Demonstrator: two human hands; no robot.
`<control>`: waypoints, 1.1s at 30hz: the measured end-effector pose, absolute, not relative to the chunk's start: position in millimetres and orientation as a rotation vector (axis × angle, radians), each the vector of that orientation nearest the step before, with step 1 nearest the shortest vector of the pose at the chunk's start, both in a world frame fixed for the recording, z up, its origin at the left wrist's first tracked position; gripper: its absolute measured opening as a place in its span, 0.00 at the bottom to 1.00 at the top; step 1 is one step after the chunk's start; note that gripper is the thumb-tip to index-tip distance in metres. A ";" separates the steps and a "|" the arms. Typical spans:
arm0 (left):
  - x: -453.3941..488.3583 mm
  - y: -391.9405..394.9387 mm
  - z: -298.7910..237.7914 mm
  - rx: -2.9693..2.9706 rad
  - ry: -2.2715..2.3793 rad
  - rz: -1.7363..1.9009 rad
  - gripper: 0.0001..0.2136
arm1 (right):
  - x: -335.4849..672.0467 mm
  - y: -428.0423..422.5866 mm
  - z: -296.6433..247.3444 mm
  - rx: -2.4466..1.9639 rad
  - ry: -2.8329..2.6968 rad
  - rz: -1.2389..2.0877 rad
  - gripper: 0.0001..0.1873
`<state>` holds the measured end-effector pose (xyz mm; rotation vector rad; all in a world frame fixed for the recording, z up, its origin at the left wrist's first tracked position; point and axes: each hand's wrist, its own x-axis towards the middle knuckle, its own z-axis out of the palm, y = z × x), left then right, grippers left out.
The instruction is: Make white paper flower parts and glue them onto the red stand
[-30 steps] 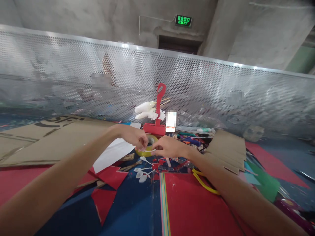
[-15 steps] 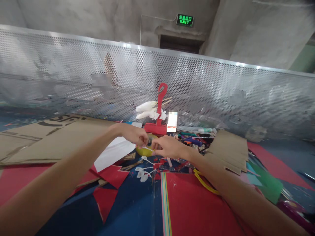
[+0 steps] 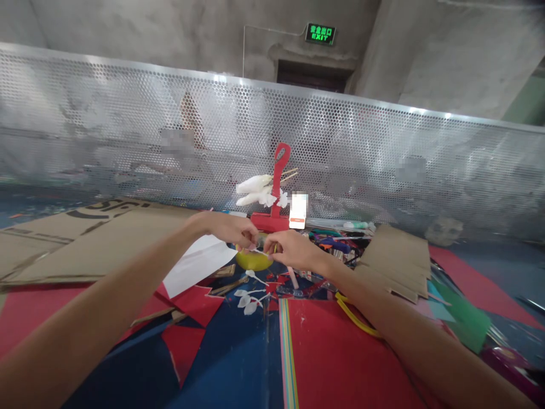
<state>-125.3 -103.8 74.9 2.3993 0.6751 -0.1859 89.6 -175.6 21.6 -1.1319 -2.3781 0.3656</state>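
My left hand (image 3: 234, 230) is closed, its fingers pinching one end of a thin white strip (image 3: 259, 251). At the strip's other end, the thumb and fingers of my right hand (image 3: 293, 250) are pinched together. Both hands are above a yellow bowl (image 3: 253, 262); what the bowl holds cannot be made out. Just below it, on the blue table (image 3: 232, 363), lie several white leaf-shaped pieces (image 3: 250, 308) with thin twisted stems. The strip's material is too small to tell.
A red stand (image 3: 276, 182) with white flower-like pieces and a lit phone (image 3: 298, 213) are ahead. Cardboard (image 3: 114, 238) and white paper (image 3: 200, 261) lie left. Red sheets (image 3: 340, 352), a yellow loop (image 3: 357, 318) and more cardboard (image 3: 395, 261) are right. A perforated metal panel (image 3: 361, 142) stands behind.
My right hand has moved slightly up and right, and its fingers have shifted on the strip. More of the yellow bowl shows beneath the hands. My left hand has barely moved.
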 end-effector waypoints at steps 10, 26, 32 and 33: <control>-123.7 -108.7 78.6 2.399 0.688 -0.201 0.08 | 88.0 -177.2 21.4 -1.231 -2.378 0.266 0.04; -123.6 -106.5 77.2 2.378 0.670 -0.185 0.06 | 88.3 -176.7 19.3 -1.298 -2.408 0.092 0.07; -123.4 -104.6 75.7 2.390 0.694 -0.210 0.07 | 89.2 -178.0 21.6 -1.326 -2.440 0.002 0.08; -123.2 -104.2 75.4 2.390 0.691 -0.218 0.07 | 89.0 -178.8 22.0 -1.338 -2.453 -0.024 0.09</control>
